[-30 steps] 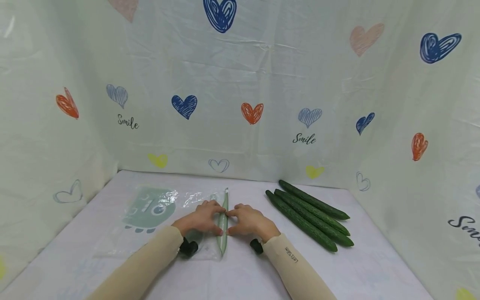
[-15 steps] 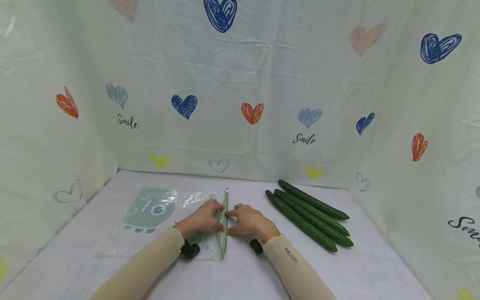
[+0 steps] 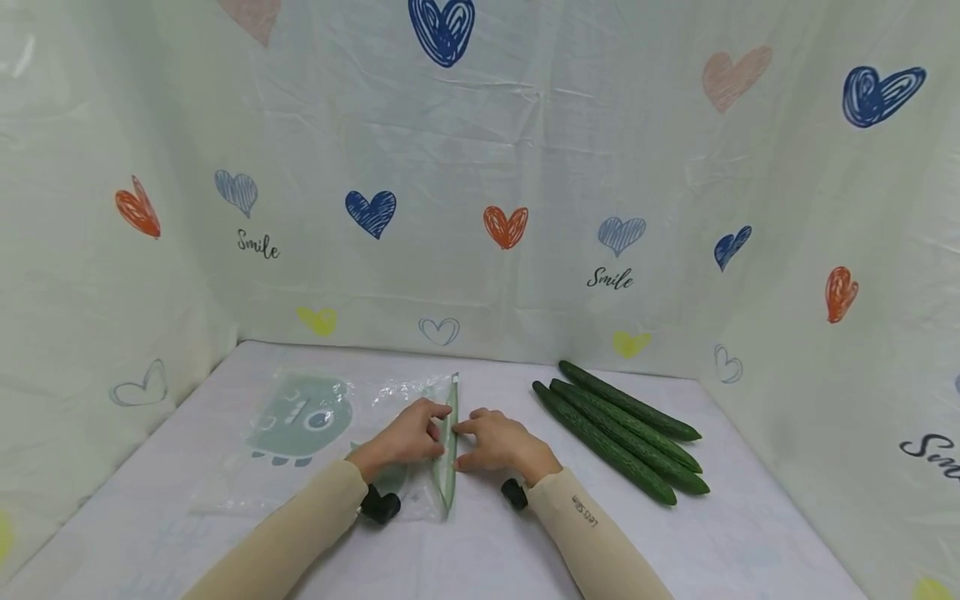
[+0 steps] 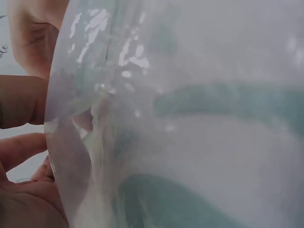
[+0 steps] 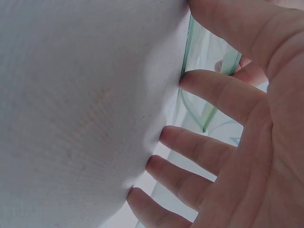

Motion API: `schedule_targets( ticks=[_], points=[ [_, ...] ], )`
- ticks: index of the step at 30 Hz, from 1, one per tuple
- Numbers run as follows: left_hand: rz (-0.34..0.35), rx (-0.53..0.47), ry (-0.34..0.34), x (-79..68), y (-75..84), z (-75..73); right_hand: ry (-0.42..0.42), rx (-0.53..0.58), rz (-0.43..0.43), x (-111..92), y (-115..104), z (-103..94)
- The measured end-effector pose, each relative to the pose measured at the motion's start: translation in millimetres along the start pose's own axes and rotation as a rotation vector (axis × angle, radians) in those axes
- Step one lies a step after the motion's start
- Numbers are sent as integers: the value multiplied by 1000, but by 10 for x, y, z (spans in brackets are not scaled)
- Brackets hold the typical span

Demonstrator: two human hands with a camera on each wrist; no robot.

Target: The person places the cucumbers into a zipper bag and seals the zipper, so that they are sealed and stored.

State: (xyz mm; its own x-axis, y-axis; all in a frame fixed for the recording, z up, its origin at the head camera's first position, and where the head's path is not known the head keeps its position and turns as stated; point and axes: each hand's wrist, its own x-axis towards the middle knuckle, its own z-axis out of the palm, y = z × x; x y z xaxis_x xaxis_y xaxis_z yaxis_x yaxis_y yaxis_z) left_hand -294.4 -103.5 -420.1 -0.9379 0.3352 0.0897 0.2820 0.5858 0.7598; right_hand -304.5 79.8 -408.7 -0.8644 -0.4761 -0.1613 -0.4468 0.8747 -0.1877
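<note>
A clear zip bag (image 3: 386, 392) with a green cartoon print lies flat on the white table. Its green-edged mouth (image 3: 447, 475) faces right and gapes slightly. My left hand (image 3: 408, 435) pinches the upper lip of the mouth; in the right wrist view its fingertips show at the raised green strip. In the left wrist view the bag's film (image 4: 213, 156) fills most of the picture, partly covering fingers. My right hand (image 3: 498, 442) has its fingers spread, the fingertips resting on the table and one touching the lower green edge (image 5: 186, 52).
Several green cucumbers (image 3: 622, 442) lie side by side on the right of the table (image 3: 510, 542). A pale curtain (image 3: 555, 175) with printed hearts stands behind and at both sides. Black wrist devices (image 3: 381, 505) sit under both wrists.
My left fingers have lifted the upper lip a little and drawn left, so the bag's mouth has opened wider. The right hand and the cucumbers stay put.
</note>
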Motion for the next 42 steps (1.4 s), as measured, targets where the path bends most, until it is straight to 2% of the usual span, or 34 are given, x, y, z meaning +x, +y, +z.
schedule_targets(
  ticks=[6, 9, 15, 20, 24, 27, 31, 36, 40, 42],
  points=[
    [-7, 34, -63, 13, -14, -13, 5, 8, 5, -6, 23, 7],
    [15, 55, -84, 11, -25, -31, 8, 12, 9, -4, 29, 16],
    [37, 112, -102, -1, -30, -71, 9, 25, -5, -6, 26, 6],
    [18, 131, -50, -5, -23, -85, 14, 25, -4, -7, 24, -1],
    [27, 97, 36, -12, -37, -74, 12, 19, -2, -3, 26, 14],
    [34, 69, 65, -13, -35, -70, 8, 8, -5, -5, 25, 21],
    [24, 64, 20, -17, -19, -90, 4, -4, -4, -3, 20, 29],
    [-7, 124, -64, -34, 17, -166, 4, -5, 0, -2, 17, 26],
    [-21, 184, -52, -65, 41, -261, 2, -1, -1, -1, 17, 22],
    [-18, 154, -25, -81, 61, -324, 0, 1, -1, 0, 18, 17]
  ],
)
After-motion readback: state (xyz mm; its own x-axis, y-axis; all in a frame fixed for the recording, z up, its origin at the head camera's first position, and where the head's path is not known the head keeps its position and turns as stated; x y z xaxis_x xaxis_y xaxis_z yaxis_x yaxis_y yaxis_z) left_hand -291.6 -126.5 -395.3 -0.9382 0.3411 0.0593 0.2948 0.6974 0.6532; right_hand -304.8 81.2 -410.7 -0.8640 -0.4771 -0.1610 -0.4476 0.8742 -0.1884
